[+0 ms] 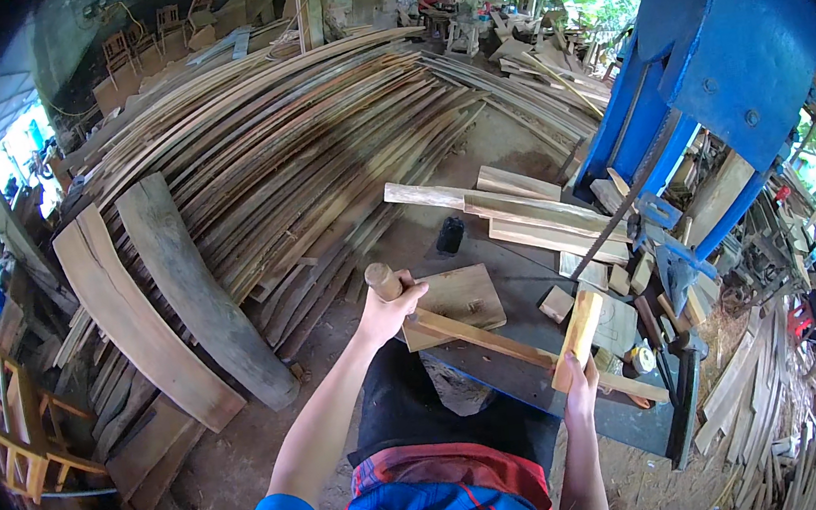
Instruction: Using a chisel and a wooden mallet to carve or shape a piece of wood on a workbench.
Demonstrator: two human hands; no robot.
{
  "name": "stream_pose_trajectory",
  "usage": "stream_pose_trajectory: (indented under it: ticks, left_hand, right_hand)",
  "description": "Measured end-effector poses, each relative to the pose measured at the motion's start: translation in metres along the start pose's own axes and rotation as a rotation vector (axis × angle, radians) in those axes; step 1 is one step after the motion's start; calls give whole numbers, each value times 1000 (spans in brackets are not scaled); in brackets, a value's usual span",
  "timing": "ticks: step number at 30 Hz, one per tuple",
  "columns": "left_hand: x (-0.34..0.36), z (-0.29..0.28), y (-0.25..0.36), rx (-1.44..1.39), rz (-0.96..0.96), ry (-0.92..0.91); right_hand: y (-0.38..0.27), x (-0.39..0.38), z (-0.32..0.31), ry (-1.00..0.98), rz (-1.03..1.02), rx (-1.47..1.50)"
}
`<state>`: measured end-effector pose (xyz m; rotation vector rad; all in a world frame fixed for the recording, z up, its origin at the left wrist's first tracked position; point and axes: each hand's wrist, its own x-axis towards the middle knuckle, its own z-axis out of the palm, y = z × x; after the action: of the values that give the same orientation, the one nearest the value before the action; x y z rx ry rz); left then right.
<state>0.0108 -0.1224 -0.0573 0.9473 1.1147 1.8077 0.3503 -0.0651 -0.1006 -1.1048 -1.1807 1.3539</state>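
My left hand [393, 307] is closed round a short wooden piece with a rounded end [383, 280], above the near left corner of the saw table. My right hand [579, 377] grips the near end of a pale wooden block [579, 324], which tilts up and away from me toward the saw blade. A long narrow wooden strip [488, 337] runs from beside my left hand to the right, passing by the block; whether either hand touches it I cannot tell. Behind my left hand lies a flat wooden board [463, 299]. The blade [637, 191] of the blue bandsaw [735, 36] slants down beyond the block.
Several squared timbers [524, 212] and a black container [449, 236] lie on the dark table [510, 268]. Small offcuts [618, 279] and a small round can [641, 359] sit near the blade. Long stacked planks [294, 137], two wide boards [148, 315] and a wooden chair frame [25, 430] are leftward.
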Motion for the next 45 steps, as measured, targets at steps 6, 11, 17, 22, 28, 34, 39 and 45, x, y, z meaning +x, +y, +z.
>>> stream_pose_trajectory:
  ticks: [6,11,17,22,28,34,39,45]
  left_hand:
    - [-3,2,2,57,16,16]
    - [-6,5,3,80,19,29]
    - [-7,14,-3,156,5,71]
    - [-7,4,-15,225,96,138]
    - [0,20,-11,373,162,52]
    - [2,9,-8,303,83,41]
    - [3,16,7,245,33,8]
    - [-1,6,-1,255,21,30]
  right_hand:
    - [3,7,-2,-13,7,20]
    - [27,26,-16,3,-114,-109]
    - [1,16,-9,-47,-2,-54]
    - [11,12,-5,-73,-30,-83]
    - [-9,-11,-1,-90,-116,-246]
    - [-11,-26,18,-181,-110,-368]
    - [-3,-27,24,-168,-164,-448]
    - [-41,-23,48,-245,-247,-477]
